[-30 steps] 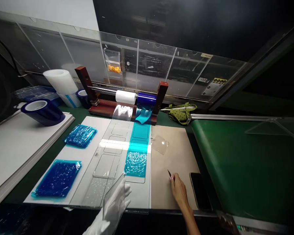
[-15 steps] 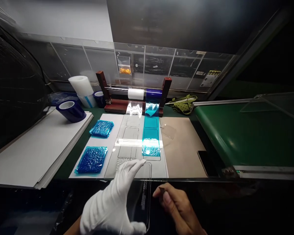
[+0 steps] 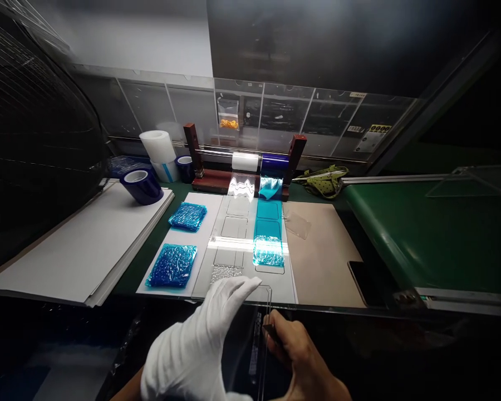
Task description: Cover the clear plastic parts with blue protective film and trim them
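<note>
In a white glove, my left hand (image 3: 196, 340) grips a clear rectangular panel (image 3: 256, 348) by its top and bottom edges, fingers above and thumb below. The panel is tilted up in front of the table edge. My bare right hand (image 3: 298, 353) is closed around a small dark flat piece (image 3: 271, 332), mostly hidden by the fingers, at the panel's right edge. Beyond them, a clear film strip (image 3: 234, 225) and a blue film strip (image 3: 269, 228) lie on an outlined sheet. Two stacks of blue film pieces, a far one (image 3: 187, 216) and a near one (image 3: 171, 266), are to the left.
A dark red wooden stand (image 3: 211, 181) carries a white roll and a blue roll. Blue tape (image 3: 142, 186) rests on a white paper stack (image 3: 79, 239) at left. A phone (image 3: 362, 283) and green surface (image 3: 434, 239) are at right; a patterned pouch (image 3: 323, 181) lies behind.
My right hand has moved left and in against the panel's right edge, bringing the dark piece to it. The whole scene has shifted slightly rightward as the camera turned.
</note>
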